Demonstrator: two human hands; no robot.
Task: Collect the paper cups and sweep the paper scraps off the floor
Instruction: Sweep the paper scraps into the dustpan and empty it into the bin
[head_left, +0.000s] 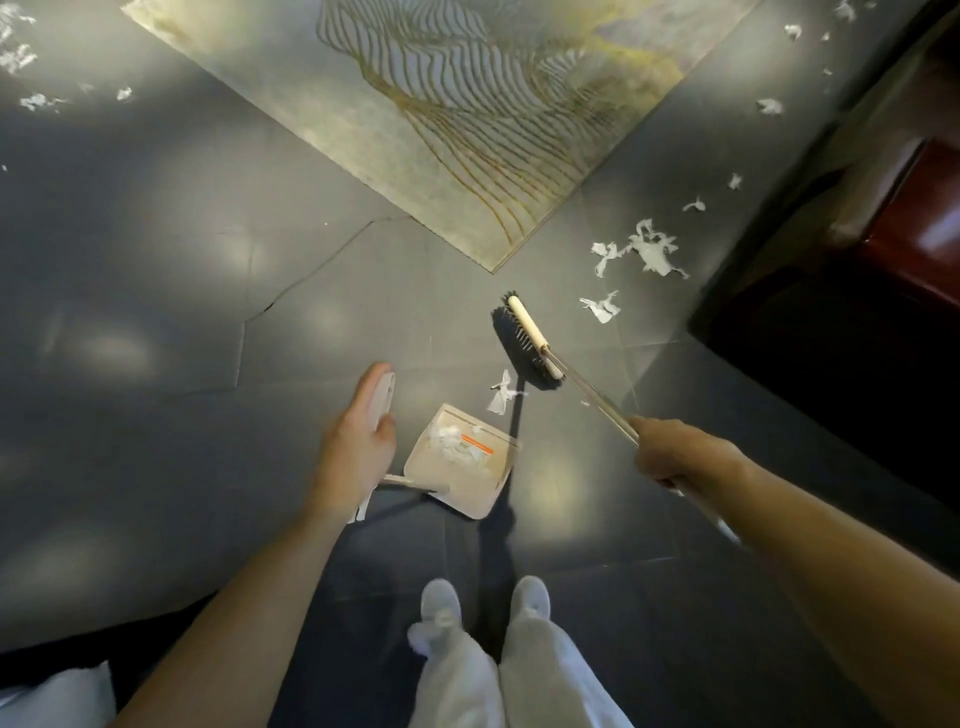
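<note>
My right hand (670, 452) grips the metal shaft of a broom whose black-bristled head (524, 340) rests on the dark floor just beyond a white paper scrap (501, 397). My left hand (358, 441) holds the white upright handle (382, 400) of a beige dustpan (467, 486), which sits on the floor in front of my feet with several white scraps inside. More torn paper (649, 252) lies right of the broom head, and another piece (602, 307) sits closer to it. No paper cup is in view.
A patterned grey-gold rug (441, 114) covers the floor ahead, its corner near the broom. Dark red-brown furniture (914, 234) stands at the right. Scattered scraps lie at the far right (769, 106) and far left (36, 101). My two feet (483, 608) stand behind the dustpan.
</note>
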